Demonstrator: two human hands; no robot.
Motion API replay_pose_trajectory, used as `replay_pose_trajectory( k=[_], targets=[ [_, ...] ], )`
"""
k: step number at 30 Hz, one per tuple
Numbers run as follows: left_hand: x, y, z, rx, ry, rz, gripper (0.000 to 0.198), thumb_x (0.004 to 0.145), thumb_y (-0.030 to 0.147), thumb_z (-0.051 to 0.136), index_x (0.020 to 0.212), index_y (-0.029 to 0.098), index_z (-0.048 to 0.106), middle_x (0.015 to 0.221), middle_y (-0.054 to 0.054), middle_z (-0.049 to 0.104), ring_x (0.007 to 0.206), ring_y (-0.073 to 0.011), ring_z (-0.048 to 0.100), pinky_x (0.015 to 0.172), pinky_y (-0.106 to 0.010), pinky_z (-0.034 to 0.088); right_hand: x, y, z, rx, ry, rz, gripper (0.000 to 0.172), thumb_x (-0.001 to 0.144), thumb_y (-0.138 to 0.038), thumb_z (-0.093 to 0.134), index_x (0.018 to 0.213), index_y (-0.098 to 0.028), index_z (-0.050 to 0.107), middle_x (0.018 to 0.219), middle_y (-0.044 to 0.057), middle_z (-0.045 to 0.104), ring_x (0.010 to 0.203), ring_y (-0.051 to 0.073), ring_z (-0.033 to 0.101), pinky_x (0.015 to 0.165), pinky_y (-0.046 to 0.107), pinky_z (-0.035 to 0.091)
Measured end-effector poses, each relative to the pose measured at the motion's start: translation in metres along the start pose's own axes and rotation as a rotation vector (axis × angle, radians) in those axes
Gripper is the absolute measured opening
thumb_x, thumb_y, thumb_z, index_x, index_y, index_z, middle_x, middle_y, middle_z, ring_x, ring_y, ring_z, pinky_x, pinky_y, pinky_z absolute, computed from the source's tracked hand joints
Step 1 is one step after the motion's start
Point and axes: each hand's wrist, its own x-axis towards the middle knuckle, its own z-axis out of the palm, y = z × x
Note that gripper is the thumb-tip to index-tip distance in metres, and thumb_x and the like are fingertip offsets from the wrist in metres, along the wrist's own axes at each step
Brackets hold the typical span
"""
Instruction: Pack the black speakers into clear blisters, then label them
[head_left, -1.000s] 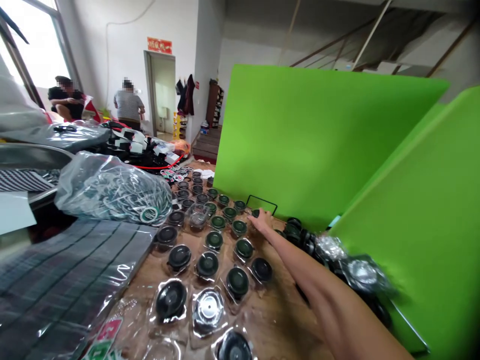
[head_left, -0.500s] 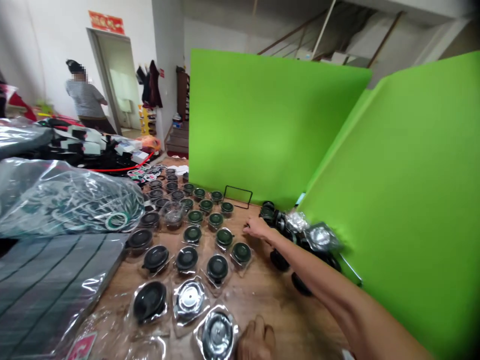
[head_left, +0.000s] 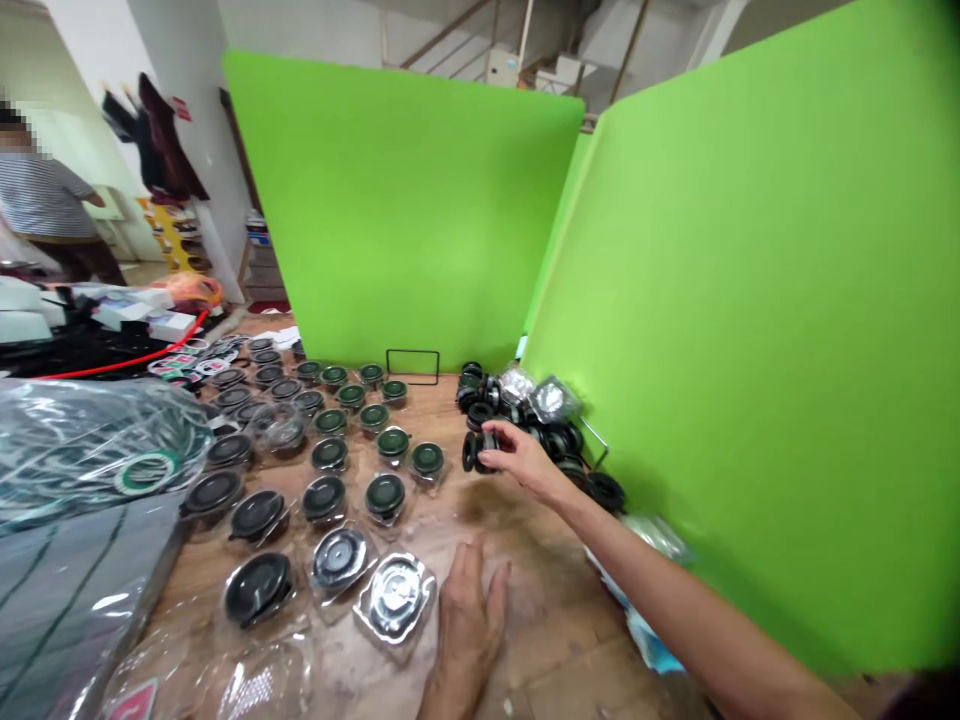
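Observation:
My right hand (head_left: 519, 460) reaches out over the wooden table (head_left: 540, 620) and its fingers close round a small black round part (head_left: 477, 452) at the edge of a heap of black round parts (head_left: 525, 420) by the green panel. My left hand (head_left: 469, 620) lies flat on the table near me with fingers stretched out, just right of a bagged silver-faced disc (head_left: 395, 596). Rows of dark round discs in clear bags (head_left: 352, 450) cover the table to the left of both hands.
Two green panels (head_left: 735, 300) wall off the back and right. A black wire stand (head_left: 412, 364) sits at the back panel's foot. A clear bag of rings (head_left: 90, 445) and wrapped dark sheets (head_left: 67, 590) lie left. A person in a striped shirt (head_left: 37, 200) stands far left.
The view has swung right. My right hand moved from the rows of discs to the black heap and closed on a part. My left hand came into view and flattened on the table.

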Motion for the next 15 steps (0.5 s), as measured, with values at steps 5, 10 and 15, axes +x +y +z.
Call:
replay_pose_trajectory(
  k=[5,10,15],
  targets=[
    [-0.005,0.029,-0.005,-0.729,-0.146,-0.320,0.071,0.075,0.050,0.059,0.132,0.017,0.032,0.114,-0.012,0.058,0.090,-0.0190,0.061,0.070,-0.029,0.051,-0.133,-0.009,0.024,0.384,0.077,0.172,0.045,0.094,-0.043,0.024,0.124,-0.018,0.047,0.106,0.008,0.065,0.092,0.019,0.064,0.073,0.031,0.053],
    [-0.016,0.050,-0.006,-0.665,-0.372,-0.431,0.044,0.062,0.040,0.074,0.093,0.014,0.058,0.079,-0.003,0.065,0.074,-0.0175,0.060,0.068,-0.029,0.049,-0.204,-0.013,0.007,0.189,0.124,0.170,0.030,0.090,-0.034,0.042,0.112,-0.023,0.060,0.114,0.006,0.062,0.107,0.020,0.057,0.094,0.036,0.045],
    [-0.009,0.067,-0.019,-0.586,-0.323,-0.436,0.038,0.063,0.036,0.073,0.092,0.015,0.058,0.077,-0.002,0.064,0.070,-0.0165,0.059,0.067,-0.029,0.047,-0.234,0.019,-0.039,-0.510,0.229,0.168,0.026,0.087,-0.022,0.045,0.107,-0.016,0.059,0.111,0.013,0.059,0.102,0.026,0.053,0.091,0.045,0.042]
  ],
)
